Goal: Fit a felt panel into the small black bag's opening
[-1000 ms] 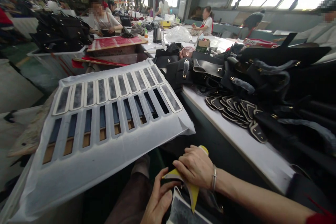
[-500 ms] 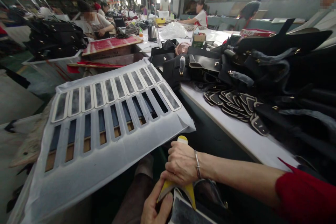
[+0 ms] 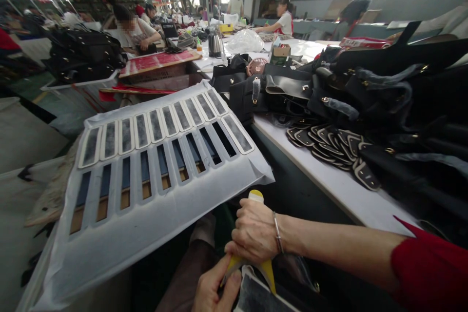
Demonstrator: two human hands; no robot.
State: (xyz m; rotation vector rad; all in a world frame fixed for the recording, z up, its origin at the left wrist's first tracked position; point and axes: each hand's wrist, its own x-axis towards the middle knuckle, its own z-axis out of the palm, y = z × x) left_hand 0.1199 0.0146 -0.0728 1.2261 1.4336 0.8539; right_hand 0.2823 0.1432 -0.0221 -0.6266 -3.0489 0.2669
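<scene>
My right hand (image 3: 256, 231) is wrapped round a yellow scraper-like tool (image 3: 269, 277) with a flared lower end. The top of its grip sticks out above my fist. Below it lies a dark panel with a pale edge (image 3: 261, 295), partly cut off by the bottom of the view. My left hand (image 3: 215, 286) is closed at the panel's near left corner, thumb and forefinger beside the tool's flared end. Exactly where the tool meets the panel is hidden. A white slotted sheet (image 3: 127, 239) stands to the left, with dark pale-rimmed strips (image 3: 126, 135) along its upper row.
On the white table (image 3: 329, 170) at right lie a pile of black pale-edged tabs (image 3: 329, 144) and many black bags (image 3: 402, 107). A small pink fan (image 3: 258, 66) and a kettle (image 3: 215, 45) stand farther back. Several people work beyond.
The whole view has shifted slightly, so the sheet and table appear a little farther right. Both hands keep the same grips, and the tool and panel hold nearly the same pose.
</scene>
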